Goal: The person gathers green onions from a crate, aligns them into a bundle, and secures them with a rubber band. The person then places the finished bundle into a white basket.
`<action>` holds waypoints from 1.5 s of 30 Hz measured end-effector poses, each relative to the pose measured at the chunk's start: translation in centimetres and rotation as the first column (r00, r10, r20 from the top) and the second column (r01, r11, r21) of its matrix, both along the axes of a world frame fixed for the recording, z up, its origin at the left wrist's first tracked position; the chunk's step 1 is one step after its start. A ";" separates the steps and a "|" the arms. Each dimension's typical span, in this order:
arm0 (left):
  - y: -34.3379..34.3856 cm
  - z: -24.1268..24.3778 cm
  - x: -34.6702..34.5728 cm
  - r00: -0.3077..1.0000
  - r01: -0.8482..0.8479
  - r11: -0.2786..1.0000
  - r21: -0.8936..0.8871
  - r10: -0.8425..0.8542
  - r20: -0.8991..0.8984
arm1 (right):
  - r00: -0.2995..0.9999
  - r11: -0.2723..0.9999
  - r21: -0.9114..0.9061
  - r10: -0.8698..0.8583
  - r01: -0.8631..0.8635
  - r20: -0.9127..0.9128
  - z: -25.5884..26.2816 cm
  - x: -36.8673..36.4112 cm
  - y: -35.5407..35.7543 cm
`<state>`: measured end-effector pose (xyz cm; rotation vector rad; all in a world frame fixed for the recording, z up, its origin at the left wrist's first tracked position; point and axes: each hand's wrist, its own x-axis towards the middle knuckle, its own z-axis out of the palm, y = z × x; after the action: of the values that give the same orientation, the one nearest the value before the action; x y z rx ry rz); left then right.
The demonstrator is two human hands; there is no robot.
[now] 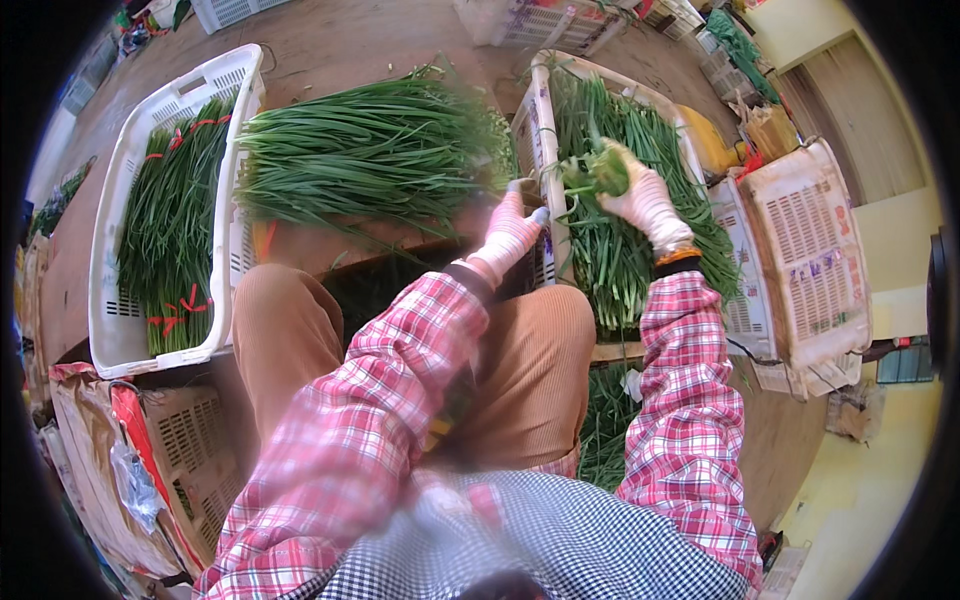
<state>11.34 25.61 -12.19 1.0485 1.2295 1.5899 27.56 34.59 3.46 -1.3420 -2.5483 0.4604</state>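
My right hand (651, 201), in a whitish striped glove, grips a small bunch of green stalks (609, 172), blurred, above the right-hand white plastic crate (550, 142). Loose garlic chives (615, 277), or a similar long-leaved green, fill that crate. Close to its left wall is my left hand (514, 229), also gloved, thumb and fingers apart and nothing seen between them. Whether it touches the wall I cannot tell. Further left, a thick pile of the same greens (367, 150) lies on a brown board (337, 241), its right end blurred.
At the left, a white crate (225, 225) holds bundles bound with red ties (180, 309). Stacked crates (806, 255) stand at the right, near a yellow container (705, 139). More greens (604, 420) lie low beside my right knee. A covered crate (191, 435) sits at lower left.
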 end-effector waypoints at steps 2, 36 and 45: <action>-0.6 1.5 0.3 0.998 0.055 0.997 -0.052 -0.057 -0.029 | 0.993 0.999 -0.050 0.004 -0.010 -0.120 1.6 1.4 0.4; -9.3 24.5 3.1 0.957 -0.275 0.815 0.510 0.181 0.228 | 0.781 0.964 0.023 0.230 -0.267 -0.580 14.1 0.5 -16.0; -12.9 27.7 -3.9 0.902 -0.428 0.687 0.588 0.368 0.226 | 0.558 0.931 0.064 0.269 -0.359 -0.785 16.1 -9.4 -16.6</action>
<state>7.41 12.71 15.53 1.1286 0.9046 2.4815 18.17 17.94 19.55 -0.4641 -1.9743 1.0060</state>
